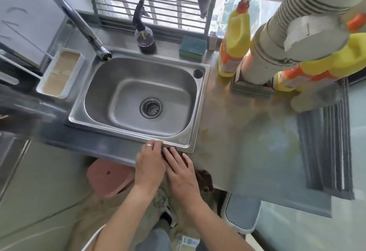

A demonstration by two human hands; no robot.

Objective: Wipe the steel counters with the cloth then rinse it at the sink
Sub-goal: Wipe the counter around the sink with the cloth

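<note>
A dark brown cloth [205,177] lies on the steel counter [237,143] at its front edge, just right of the sink's near corner, mostly hidden under my hands. My right hand [182,171] presses flat on the cloth with straight fingers pointing toward the sink. Beside it, touching, my left hand [150,161] lies with its fingertips on the front rim of the steel sink [178,132]; it wears a ring. The basin is dry around its drain strainer [151,107]. The faucet [83,27] reaches over the back left corner, with no water running.
Behind the sink stand a dark spray bottle [144,38] and a green sponge [193,47]. Two yellow spray bottles [233,38] [316,68] flank a white duct pipe [277,42]. A grey striped mat [326,147] lies at right, a white tray [61,72] at left.
</note>
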